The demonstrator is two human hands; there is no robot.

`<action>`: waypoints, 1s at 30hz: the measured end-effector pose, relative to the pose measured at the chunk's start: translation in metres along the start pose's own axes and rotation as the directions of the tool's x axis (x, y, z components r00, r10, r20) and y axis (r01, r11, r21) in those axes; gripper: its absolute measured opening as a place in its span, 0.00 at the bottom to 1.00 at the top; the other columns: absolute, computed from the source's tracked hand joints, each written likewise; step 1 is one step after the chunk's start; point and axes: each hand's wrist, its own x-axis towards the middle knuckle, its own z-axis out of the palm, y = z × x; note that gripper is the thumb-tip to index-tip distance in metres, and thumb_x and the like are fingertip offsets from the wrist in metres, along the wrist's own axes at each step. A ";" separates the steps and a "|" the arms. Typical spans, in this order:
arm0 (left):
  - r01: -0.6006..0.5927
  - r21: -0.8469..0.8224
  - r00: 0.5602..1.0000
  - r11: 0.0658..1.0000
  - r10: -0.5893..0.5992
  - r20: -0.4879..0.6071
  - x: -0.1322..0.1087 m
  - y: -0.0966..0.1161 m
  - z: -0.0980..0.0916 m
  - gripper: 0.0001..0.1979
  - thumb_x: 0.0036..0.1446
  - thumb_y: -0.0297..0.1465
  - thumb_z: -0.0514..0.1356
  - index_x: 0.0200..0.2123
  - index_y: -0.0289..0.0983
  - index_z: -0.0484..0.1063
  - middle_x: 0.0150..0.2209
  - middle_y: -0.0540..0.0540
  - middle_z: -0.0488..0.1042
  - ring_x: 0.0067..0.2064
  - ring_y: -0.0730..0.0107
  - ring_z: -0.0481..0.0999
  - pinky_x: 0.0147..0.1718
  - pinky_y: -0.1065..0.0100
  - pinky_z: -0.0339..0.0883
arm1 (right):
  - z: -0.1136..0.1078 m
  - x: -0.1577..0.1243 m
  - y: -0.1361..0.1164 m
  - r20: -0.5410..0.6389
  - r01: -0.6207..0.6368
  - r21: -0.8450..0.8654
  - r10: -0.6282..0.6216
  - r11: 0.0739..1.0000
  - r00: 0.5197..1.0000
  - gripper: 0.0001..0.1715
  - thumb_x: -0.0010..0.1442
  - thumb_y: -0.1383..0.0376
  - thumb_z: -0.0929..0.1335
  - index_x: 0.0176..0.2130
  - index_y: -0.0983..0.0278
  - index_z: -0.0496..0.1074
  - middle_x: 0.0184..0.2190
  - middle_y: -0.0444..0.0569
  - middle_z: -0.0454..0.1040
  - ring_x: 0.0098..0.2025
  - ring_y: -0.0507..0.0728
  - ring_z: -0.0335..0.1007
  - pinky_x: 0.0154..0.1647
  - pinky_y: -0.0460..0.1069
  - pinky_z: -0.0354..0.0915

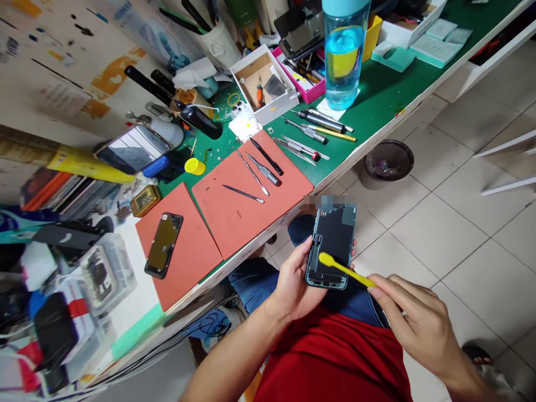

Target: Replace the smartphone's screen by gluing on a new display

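Above my lap, my left hand (293, 279) grips an opened phone body (335, 231), its inside facing up with the black battery and inner parts bare. My right hand (414, 312) pinches the thin handle of a yellow plastic spudger (352, 272). The spudger's round, flat end is over the lower part of the phone; whether it touches cannot be made out. On the left orange mat lies a detached phone screen (164, 245). A blurred patch covers the phone's top edge.
Tweezers and thin picks (253, 173) lie on the larger orange mat (209, 218). Screwdrivers (320, 120) rest on the green bench top near a blue water bottle (343, 61). A white box (268, 114) stands behind. Below the bench edge is a waste bin (383, 167).
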 end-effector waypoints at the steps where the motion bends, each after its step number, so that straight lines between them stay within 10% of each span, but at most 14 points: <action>1: 0.002 0.007 1.000 1.000 -0.002 -0.002 0.000 0.000 0.001 0.29 0.76 0.43 0.47 0.60 0.30 0.79 0.59 0.33 0.81 0.61 0.48 0.79 0.64 0.49 0.67 | -0.002 0.001 0.001 0.032 -0.006 0.004 0.006 1.000 0.999 0.13 0.72 0.74 0.67 0.54 0.66 0.75 0.31 0.45 0.75 0.30 0.52 0.72 0.34 0.49 0.67; 5: -0.006 0.026 1.000 1.000 0.007 -0.020 0.001 0.001 0.001 0.29 0.77 0.42 0.46 0.61 0.30 0.78 0.59 0.32 0.81 0.59 0.48 0.81 0.62 0.49 0.70 | -0.010 0.000 0.004 0.313 0.015 0.131 -0.056 0.991 0.948 0.12 0.75 0.70 0.64 0.44 0.63 0.77 0.26 0.42 0.70 0.26 0.51 0.67 0.29 0.49 0.63; 10: -0.027 0.040 0.999 0.999 0.028 -0.020 0.002 0.003 0.000 0.30 0.76 0.43 0.47 0.62 0.28 0.77 0.60 0.31 0.80 0.62 0.43 0.78 0.64 0.46 0.68 | -0.007 0.000 0.006 0.094 -0.049 0.040 0.045 0.998 0.995 0.12 0.73 0.72 0.67 0.53 0.65 0.77 0.31 0.45 0.75 0.30 0.52 0.72 0.34 0.49 0.67; 14: -0.047 0.038 0.999 0.998 0.047 -0.010 0.003 0.007 0.001 0.29 0.75 0.44 0.50 0.62 0.29 0.77 0.60 0.30 0.79 0.62 0.43 0.79 0.63 0.48 0.68 | -0.009 -0.009 0.008 0.270 -0.058 0.090 0.032 0.994 0.962 0.11 0.74 0.69 0.65 0.46 0.61 0.78 0.26 0.42 0.72 0.27 0.51 0.70 0.30 0.49 0.65; 19: -0.068 0.028 0.998 0.997 0.069 -0.014 0.003 0.010 0.002 0.29 0.75 0.44 0.50 0.64 0.29 0.75 0.61 0.30 0.79 0.63 0.42 0.78 0.64 0.46 0.67 | -0.014 -0.016 0.014 0.077 -0.096 0.062 0.091 0.993 0.993 0.13 0.73 0.71 0.67 0.53 0.62 0.77 0.34 0.46 0.79 0.32 0.52 0.76 0.35 0.47 0.69; 23: -0.070 0.026 0.997 0.997 0.070 -0.020 0.002 0.010 0.001 0.29 0.75 0.44 0.51 0.64 0.30 0.75 0.61 0.31 0.79 0.62 0.44 0.78 0.64 0.47 0.67 | -0.019 -0.013 0.014 0.272 -0.074 0.120 0.039 0.990 0.961 0.11 0.74 0.68 0.66 0.47 0.60 0.79 0.26 0.41 0.73 0.25 0.51 0.70 0.30 0.48 0.65; 30: -0.065 0.030 0.998 0.997 0.065 -0.003 -0.001 0.010 0.001 0.29 0.75 0.44 0.50 0.63 0.29 0.76 0.63 0.31 0.77 0.62 0.45 0.79 0.63 0.50 0.67 | -0.015 0.006 0.006 0.245 -0.015 0.119 -0.015 0.993 0.969 0.13 0.74 0.68 0.65 0.49 0.63 0.80 0.25 0.42 0.71 0.25 0.51 0.68 0.29 0.49 0.64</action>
